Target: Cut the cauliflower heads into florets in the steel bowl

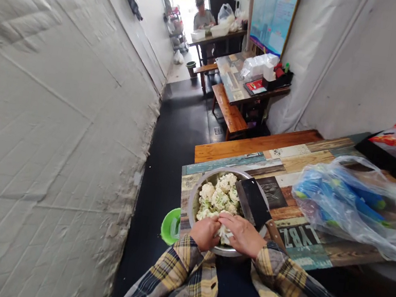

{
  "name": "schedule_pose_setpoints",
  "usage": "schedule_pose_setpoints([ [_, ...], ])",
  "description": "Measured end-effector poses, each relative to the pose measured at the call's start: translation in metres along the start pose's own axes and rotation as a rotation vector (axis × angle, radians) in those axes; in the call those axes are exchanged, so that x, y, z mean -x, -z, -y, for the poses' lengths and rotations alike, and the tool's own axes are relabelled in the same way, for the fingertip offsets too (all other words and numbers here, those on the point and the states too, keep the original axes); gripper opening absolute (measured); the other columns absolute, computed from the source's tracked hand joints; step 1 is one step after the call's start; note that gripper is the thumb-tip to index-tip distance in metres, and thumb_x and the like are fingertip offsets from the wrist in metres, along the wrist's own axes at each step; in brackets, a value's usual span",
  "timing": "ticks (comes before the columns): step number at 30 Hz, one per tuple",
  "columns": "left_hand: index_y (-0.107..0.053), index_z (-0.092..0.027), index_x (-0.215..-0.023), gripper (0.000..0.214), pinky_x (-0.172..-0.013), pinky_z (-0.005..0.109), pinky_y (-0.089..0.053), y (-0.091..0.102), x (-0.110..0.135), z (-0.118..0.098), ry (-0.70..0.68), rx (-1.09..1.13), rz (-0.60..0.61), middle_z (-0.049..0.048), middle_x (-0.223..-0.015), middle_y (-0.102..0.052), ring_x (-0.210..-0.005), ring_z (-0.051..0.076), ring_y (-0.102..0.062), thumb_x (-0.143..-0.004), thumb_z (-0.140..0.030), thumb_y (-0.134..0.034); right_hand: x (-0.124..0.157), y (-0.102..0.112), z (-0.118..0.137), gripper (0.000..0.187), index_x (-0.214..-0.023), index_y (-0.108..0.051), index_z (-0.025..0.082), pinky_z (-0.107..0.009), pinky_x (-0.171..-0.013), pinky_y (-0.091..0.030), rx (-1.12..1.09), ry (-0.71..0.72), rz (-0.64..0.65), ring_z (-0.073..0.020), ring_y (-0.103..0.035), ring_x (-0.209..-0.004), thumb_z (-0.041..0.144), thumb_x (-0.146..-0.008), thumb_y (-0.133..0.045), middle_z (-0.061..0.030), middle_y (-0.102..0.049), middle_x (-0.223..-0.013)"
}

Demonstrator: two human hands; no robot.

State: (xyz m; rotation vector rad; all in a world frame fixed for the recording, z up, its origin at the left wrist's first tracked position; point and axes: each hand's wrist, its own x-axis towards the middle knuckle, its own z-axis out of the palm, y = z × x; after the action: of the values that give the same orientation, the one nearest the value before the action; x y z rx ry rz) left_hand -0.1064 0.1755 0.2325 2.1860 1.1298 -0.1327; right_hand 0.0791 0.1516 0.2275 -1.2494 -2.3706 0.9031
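Note:
A metal bowl (194, 194) of cauliflower florets (219, 195) sits at the near left corner of the patterned table (291, 166). My left hand (204, 233) and my right hand (243, 233) meet over the bowl's near rim, both closed on one white cauliflower piece (225, 233) between them. A cleaver (254, 203) lies across the bowl's right rim, its wooden handle pointing toward me on the right. Both sleeves are yellow and grey plaid.
A plastic bag (345, 203) with blue and green items lies on the table at right. A green bucket (170, 226) stands on the dark floor left of the table. A white wall runs along the left. Benches, more tables and a seated person (202, 16) are farther back.

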Motion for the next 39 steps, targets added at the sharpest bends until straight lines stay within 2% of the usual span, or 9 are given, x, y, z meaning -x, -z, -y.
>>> schedule_pose_setpoints([
  [4, -0.062, -0.018, -0.087, 0.019, -0.086, 0.037, -0.051, -0.003, -0.005, 0.009, -0.122, -0.031, 0.032, 0.0105, -0.105, -0.063, -0.094, 0.025, -0.062, -0.068, -0.019, -0.058, 0.002, 0.002, -0.002, 0.066, -0.122, -0.06, 0.019, -0.038, -0.101, -0.045, 0.015, -0.027, 0.036, -0.0221, -0.058, -0.111, 0.003, -0.06, -0.046, -0.0069, -0.055, -0.136],
  [10, -0.062, -0.018, -0.093, 0.028, -0.088, 0.032, -0.048, -0.012, -0.016, 0.033, -0.188, 0.33, -0.106, 0.0064, -0.102, -0.062, -0.098, 0.021, -0.059, -0.067, -0.011, -0.056, -0.002, -0.003, -0.008, 0.072, -0.136, -0.049, 0.019, -0.043, -0.11, -0.035, -0.087, -0.087, -0.013, -0.0244, -0.045, -0.13, 0.006, -0.066, -0.051, -0.0092, -0.043, -0.147],
  [14, -0.06, -0.018, -0.083, 0.017, -0.083, 0.031, -0.047, -0.009, -0.023, 0.041, -0.192, 0.418, -0.212, 0.0049, -0.093, -0.061, -0.09, 0.019, -0.058, -0.067, -0.012, -0.06, -0.006, -0.001, -0.016, 0.072, -0.141, -0.043, 0.023, -0.043, -0.114, -0.03, -0.405, -0.116, -0.088, -0.0246, -0.037, -0.137, 0.017, -0.072, -0.062, -0.0086, -0.039, -0.15],
  [18, -0.058, -0.019, -0.081, 0.018, -0.083, 0.032, -0.045, -0.005, -0.027, 0.039, -0.225, 0.42, -0.292, 0.0046, -0.093, -0.06, -0.09, 0.02, -0.056, -0.065, -0.013, -0.065, -0.009, -0.005, -0.03, 0.067, -0.142, -0.04, 0.028, -0.043, -0.105, -0.042, -0.842, -0.427, -0.32, -0.0236, -0.054, -0.122, 0.035, -0.079, -0.063, -0.0085, -0.039, -0.15],
  [20, -0.059, -0.019, -0.081, 0.019, -0.085, 0.033, -0.044, -0.004, -0.026, 0.038, -0.23, 0.419, -0.3, 0.0049, -0.094, -0.061, -0.091, 0.021, -0.056, -0.065, -0.014, -0.067, -0.012, -0.011, -0.037, 0.066, -0.137, -0.047, 0.024, -0.043, -0.102, -0.044, -1.035, -0.497, -0.292, -0.0243, -0.057, -0.118, 0.045, -0.078, -0.066, -0.0109, -0.048, -0.143],
  [22, -0.061, -0.019, -0.084, 0.021, -0.086, 0.035, -0.044, -0.006, -0.024, 0.036, -0.248, 0.432, -0.287, 0.0059, -0.098, -0.061, -0.094, 0.021, -0.057, -0.065, -0.016, -0.069, -0.016, -0.017, -0.041, 0.064, -0.127, -0.056, 0.019, -0.043, -0.099, -0.046, -1.137, -0.521, -0.173, -0.0256, -0.059, -0.114, 0.051, -0.073, -0.07, -0.0119, -0.062, -0.127],
  [25, -0.064, -0.02, -0.094, 0.029, -0.093, 0.038, -0.042, -0.011, -0.019, 0.036, -0.24, 0.458, -0.285, 0.0078, -0.11, -0.06, -0.104, 0.024, -0.056, -0.066, -0.022, -0.073, -0.024, -0.024, -0.044, 0.06, -0.113, -0.063, 0.015, -0.043, -0.092, -0.049, -1.115, -0.57, -0.08, -0.0261, -0.065, -0.1, 0.051, -0.067, -0.076, -0.01, -0.071, -0.106],
  [30, -0.061, -0.021, -0.11, 0.036, -0.098, 0.041, -0.04, -0.023, -0.01, 0.032, -0.151, 0.481, -0.343, 0.0105, -0.119, -0.057, -0.11, 0.025, -0.053, -0.078, -0.038, -0.066, -0.032, -0.024, -0.039, 0.054, -0.11, -0.064, 0.015, -0.039, -0.087, -0.05, -0.99, -0.52, -0.154, -0.0244, -0.066, -0.094, 0.047, -0.068, -0.076, -0.0083, -0.072, -0.105],
  [39, -0.061, -0.019, -0.088, 0.017, -0.091, 0.039, -0.041, -0.04, -0.016, 0.009, 0.001, 0.396, -0.45, 0.0081, -0.105, -0.055, -0.1, 0.022, -0.05, -0.084, -0.035, -0.057, -0.025, -0.024, -0.041, 0.048, -0.114, -0.061, 0.017, -0.043, -0.092, -0.048, -0.485, -0.365, -0.333, -0.0266, -0.063, -0.1, 0.038, -0.071, -0.07, -0.0086, -0.069, -0.107],
])
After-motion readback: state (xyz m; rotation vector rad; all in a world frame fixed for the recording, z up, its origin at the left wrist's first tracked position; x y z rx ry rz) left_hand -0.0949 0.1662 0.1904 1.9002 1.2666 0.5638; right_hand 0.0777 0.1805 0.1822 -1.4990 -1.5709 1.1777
